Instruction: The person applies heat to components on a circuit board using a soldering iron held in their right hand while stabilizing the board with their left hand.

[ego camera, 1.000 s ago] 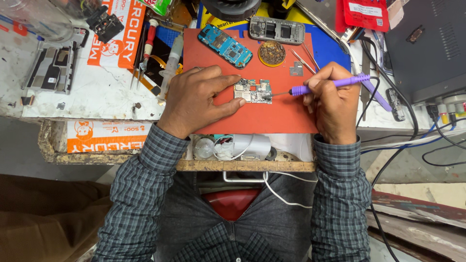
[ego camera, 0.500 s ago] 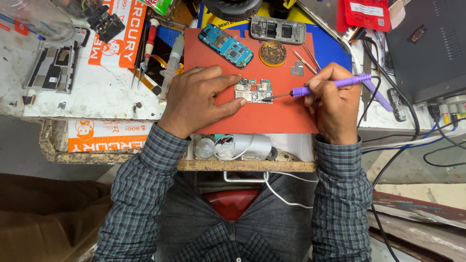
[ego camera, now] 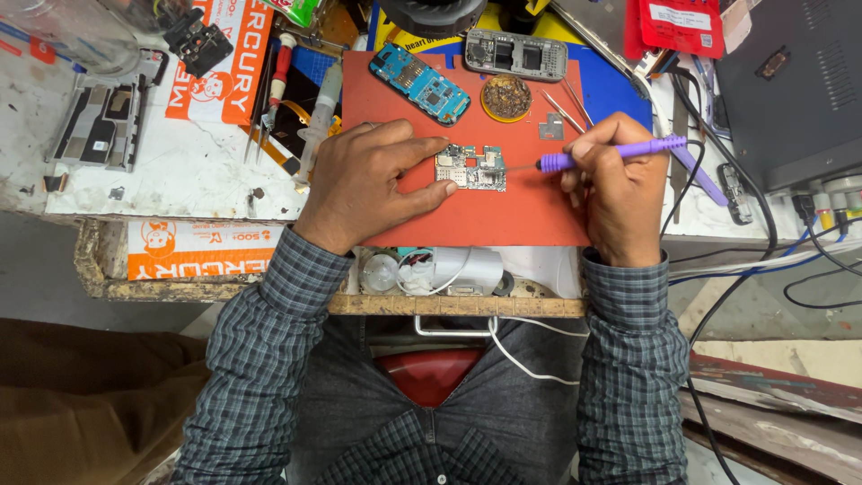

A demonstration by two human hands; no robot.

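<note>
Barely anything shifted between the earlier frames and this one, tbh: your hands sat in pretty much the same spots, and the tool tip looked like it had crept only a hair closer to the board's edge. I read that as careful fine work at one spot rather than a new step.

Your right hand (ego camera: 620, 193) was closed around the purple-handled soldering iron (ego camera: 620, 153), held like a pen, its thin metal tip pointing left and meeting the right edge of the small circuit board (ego camera: 471, 168). Whether the tip actually touched a pad was too small to tell. Your left hand (ego camera: 373, 184) wasn't gripping anything; it lay flat-ish, with a fingertip and the thumb pinning the board's left side down on the red work mat (ego camera: 503, 220).

Just beyond the board on the same mat you had a blue phone board (ego camera: 420, 83) lying tilted, a round tin of brass tip-cleaning wool (ego camera: 506, 97), and a small metal shield plate (ego camera: 550, 130). A grey phone frame (ego camera: 515, 56) sat at the mat's far edge, tweezers (ego camera: 260, 108) were off to the left, and a purple cable (ego camera: 696, 175) trailed right from the iron.
</note>
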